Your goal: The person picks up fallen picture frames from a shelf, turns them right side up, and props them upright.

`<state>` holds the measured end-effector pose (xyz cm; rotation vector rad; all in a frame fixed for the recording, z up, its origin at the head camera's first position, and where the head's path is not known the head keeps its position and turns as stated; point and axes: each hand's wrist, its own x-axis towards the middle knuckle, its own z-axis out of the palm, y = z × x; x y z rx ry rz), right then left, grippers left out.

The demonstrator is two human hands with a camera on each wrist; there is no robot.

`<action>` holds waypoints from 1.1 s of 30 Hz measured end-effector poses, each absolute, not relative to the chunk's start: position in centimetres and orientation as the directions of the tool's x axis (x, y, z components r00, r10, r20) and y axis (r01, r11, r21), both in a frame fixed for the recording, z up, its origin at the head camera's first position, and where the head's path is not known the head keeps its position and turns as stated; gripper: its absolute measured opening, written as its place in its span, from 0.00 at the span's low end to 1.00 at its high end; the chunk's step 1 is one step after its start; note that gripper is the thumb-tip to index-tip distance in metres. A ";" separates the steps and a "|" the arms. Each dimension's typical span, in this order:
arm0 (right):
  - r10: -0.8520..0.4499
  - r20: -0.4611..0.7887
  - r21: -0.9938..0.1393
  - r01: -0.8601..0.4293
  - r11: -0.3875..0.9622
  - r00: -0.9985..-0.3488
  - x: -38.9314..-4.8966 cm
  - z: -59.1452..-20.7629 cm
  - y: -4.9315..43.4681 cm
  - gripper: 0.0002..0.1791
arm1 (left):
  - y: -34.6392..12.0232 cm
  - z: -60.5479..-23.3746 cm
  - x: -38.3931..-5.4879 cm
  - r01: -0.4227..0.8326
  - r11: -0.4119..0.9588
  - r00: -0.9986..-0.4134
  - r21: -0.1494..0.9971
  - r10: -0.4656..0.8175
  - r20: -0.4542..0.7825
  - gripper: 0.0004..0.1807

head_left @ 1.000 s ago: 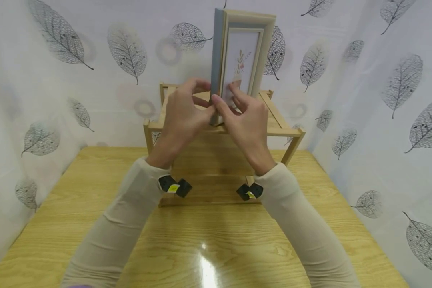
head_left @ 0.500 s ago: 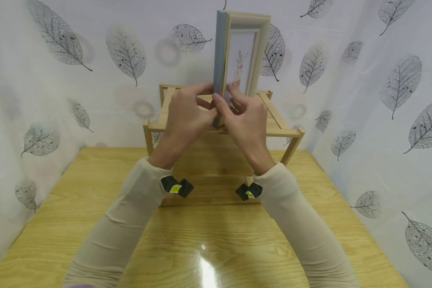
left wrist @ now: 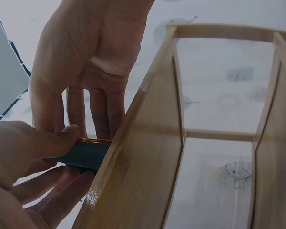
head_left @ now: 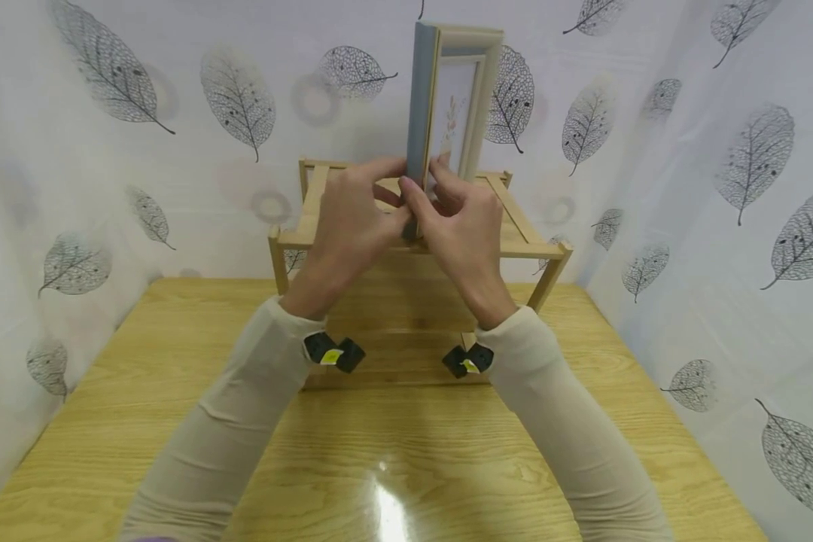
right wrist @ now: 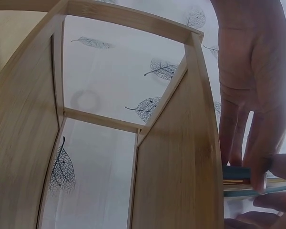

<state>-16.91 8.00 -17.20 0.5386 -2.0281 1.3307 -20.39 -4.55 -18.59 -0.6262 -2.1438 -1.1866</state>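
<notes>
A picture frame (head_left: 489, 98) with a cream border, a blue-grey side and a small plant print stands upright on top of a wooden shelf (head_left: 386, 247). It is turned so that its print faces to the right. My left hand (head_left: 355, 222) holds the lower part of the blue-grey side between thumb and fingers. On the other side my right hand (head_left: 464, 226) grips the front's lower part, with its thumb at the near edge. Both thumbs nearly meet there. In the left wrist view, the frame's dark bottom (left wrist: 88, 155) juts past the shelf's wooden edge (left wrist: 128, 119).
The shelf stands on a wood-grain table (head_left: 379, 444) against a white curtain (head_left: 176, 165) printed with leaves. Its raised side posts (head_left: 558, 252) flank the top. A black wrist device (head_left: 333, 351) sits at each cuff.
The picture frame has turned further, so its print shows narrower and the blue-grey side has shifted right. My left hand has moved slightly right with it; the right hand has barely moved.
</notes>
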 end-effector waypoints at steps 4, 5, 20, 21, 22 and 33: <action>0.015 0.715 -0.646 -0.652 0.397 -0.699 -17.1 -17.4 8.2 0.20 | -4.5 -18.6 -20.5 0.656 0.502 -0.698 0.563 0.122 0.705 0.17; 0.015 0.715 -0.648 -0.654 0.391 -0.699 -17.2 -17.4 8.2 0.20 | -4.5 -18.6 -20.5 0.657 0.509 -0.696 0.556 0.125 0.707 0.17; -0.033 0.768 -0.596 -0.732 0.329 -0.640 -18.7 -18.2 8.7 0.14 | -4.6 -19.0 -20.9 0.677 0.544 -0.668 0.496 0.171 0.724 0.22; -0.031 0.767 -0.596 -0.730 0.333 -0.641 -18.7 -18.2 8.7 0.14 | -4.6 -19.0 -20.9 0.676 0.546 -0.670 0.495 0.175 0.722 0.22; -0.032 0.766 -0.598 -0.730 0.329 -0.642 -18.8 -18.2 8.7 0.14 | -4.5 -19.0 -20.9 0.679 0.544 -0.668 0.494 0.178 0.722 0.22; -0.050 0.778 -0.600 -0.765 0.235 -0.626 -19.4 -18.5 9.3 0.13 | -4.2 -19.2 -21.0 0.677 0.558 -0.668 0.480 0.191 0.720 0.23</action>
